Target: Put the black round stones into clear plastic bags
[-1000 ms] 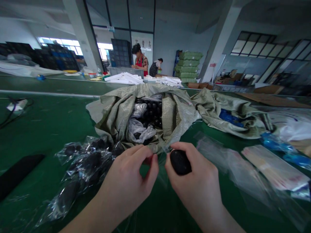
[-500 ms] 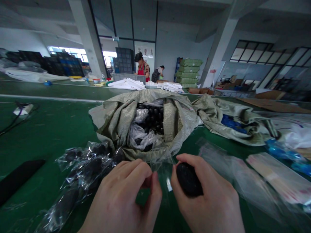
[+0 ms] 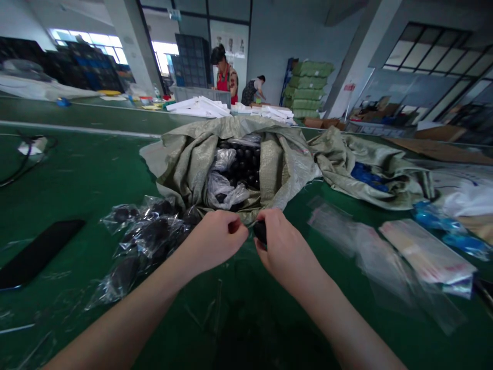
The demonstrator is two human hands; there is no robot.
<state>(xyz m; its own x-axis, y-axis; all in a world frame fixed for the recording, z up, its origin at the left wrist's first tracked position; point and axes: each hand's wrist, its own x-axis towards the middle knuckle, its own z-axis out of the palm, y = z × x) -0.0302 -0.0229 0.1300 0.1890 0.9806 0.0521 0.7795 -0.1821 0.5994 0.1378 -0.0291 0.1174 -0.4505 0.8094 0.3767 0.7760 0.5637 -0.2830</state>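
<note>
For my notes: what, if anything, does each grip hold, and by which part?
Right grip: a black rounded piece, by its palm-facing side. Left grip: cannot tell whether anything is held.

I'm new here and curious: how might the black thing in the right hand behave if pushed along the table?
The black thing would probably roll or rock, since its visible side looks rounded. It may slip somewhat, as its surface looks smooth. It seems fairly stiff: no dent shows where the right hand grips it.

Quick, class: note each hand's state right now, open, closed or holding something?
Left hand: closed in a pinch; whether it grips anything cannot be told.
Right hand: closed, holding a black, rounded object.
</note>
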